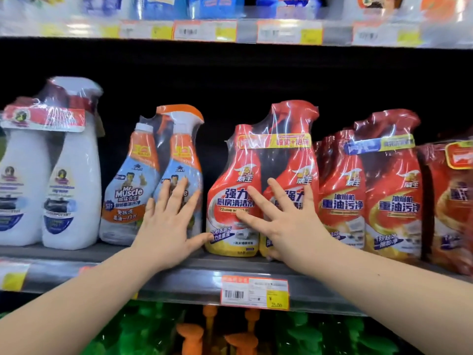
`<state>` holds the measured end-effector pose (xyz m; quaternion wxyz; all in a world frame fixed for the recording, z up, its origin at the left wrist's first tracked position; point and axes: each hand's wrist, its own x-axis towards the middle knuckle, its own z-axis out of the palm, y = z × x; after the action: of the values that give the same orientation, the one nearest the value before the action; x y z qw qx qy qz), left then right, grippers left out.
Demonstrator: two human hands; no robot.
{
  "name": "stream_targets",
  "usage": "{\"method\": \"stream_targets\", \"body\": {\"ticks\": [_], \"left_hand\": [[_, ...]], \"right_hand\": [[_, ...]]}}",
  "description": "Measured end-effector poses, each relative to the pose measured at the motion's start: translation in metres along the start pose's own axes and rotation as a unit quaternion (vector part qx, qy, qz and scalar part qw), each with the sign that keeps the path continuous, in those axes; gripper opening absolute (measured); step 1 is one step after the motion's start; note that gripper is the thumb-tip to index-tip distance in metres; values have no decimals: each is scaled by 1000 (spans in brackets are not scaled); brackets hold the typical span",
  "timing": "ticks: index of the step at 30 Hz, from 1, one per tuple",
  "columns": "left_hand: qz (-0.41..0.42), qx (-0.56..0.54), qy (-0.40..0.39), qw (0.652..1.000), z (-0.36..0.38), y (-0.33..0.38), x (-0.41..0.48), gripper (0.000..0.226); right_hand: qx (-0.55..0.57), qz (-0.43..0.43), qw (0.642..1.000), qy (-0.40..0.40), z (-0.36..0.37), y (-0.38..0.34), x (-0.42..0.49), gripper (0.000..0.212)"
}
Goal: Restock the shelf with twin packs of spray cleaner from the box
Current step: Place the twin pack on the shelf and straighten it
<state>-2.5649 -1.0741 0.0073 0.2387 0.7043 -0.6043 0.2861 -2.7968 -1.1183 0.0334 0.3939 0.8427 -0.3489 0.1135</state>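
A red twin pack of spray cleaner (238,185), shrink-wrapped with a yellow band, stands upright on the grey shelf (179,275) at the centre. My right hand (284,221) lies flat against its front with fingers spread. My left hand (169,221) is spread open too, its fingers over the orange-and-blue Mr Muscle twin pack (143,180) on the left and its thumb touching the red pack's lower left corner. Neither hand grips anything. The box is out of view.
White bottle twin packs (51,175) stand at the far left, darker red twin packs (368,190) at the right. A price tag (254,293) hangs on the shelf edge. Another shelf (230,32) runs overhead; green and orange bottles (194,334) sit below.
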Motion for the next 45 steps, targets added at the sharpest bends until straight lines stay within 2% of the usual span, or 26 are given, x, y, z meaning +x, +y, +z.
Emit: {"method": "stream_targets", "body": {"ticks": [8, 16, 18, 19, 20, 21, 22, 23, 25, 26, 29, 33, 36, 41, 45], "left_hand": [[3, -24, -2, 1000, 1, -1, 0, 111], [18, -51, 21, 998, 5, -4, -2, 106], [16, -41, 18, 999, 6, -3, 0, 103], [17, -31, 17, 999, 5, -4, 0, 100], [17, -30, 20, 999, 6, -4, 0, 99], [18, -37, 27, 999, 8, -4, 1, 100], [25, -30, 47, 998, 10, -5, 1, 103], [41, -4, 64, 997, 13, -6, 3, 103], [56, 32, 89, 994, 20, -13, 5, 92], [56, 39, 96, 993, 22, -14, 6, 88], [65, 42, 117, 990, 25, -14, 6, 88], [63, 32, 150, 986, 30, -15, 8, 89], [62, 54, 156, 984, 30, -16, 9, 88], [61, 60, 158, 984, 31, -17, 9, 89], [45, 73, 164, 983, 37, -17, 12, 87]], "right_hand": [[-22, 14, 1000, -7, 17, 0, 21, 88], [10, 19, 1000, -14, 36, 5, 42, 85], [25, -5, 996, 87, 37, 7, 48, 76], [45, 17, 988, 146, 37, 11, 54, 74], [107, 70, 977, 171, 34, 20, 63, 76], [206, 153, 954, 153, 28, 28, 74, 83], [307, 235, 919, 74, 27, 33, 86, 90], [359, 288, 888, -8, 31, 37, 98, 95], [320, 298, 890, -129, 38, 33, 113, 99], [304, 291, 896, -142, 42, 33, 117, 101], [301, 294, 897, -131, 43, 33, 115, 109], [316, 326, 884, -112, 45, 40, 119, 130], [316, 348, 874, -121, 43, 43, 129, 118], [294, 397, 868, -45, 50, 49, 152, 86], [358, 416, 836, -7, 65, 67, 163, 89]]}}
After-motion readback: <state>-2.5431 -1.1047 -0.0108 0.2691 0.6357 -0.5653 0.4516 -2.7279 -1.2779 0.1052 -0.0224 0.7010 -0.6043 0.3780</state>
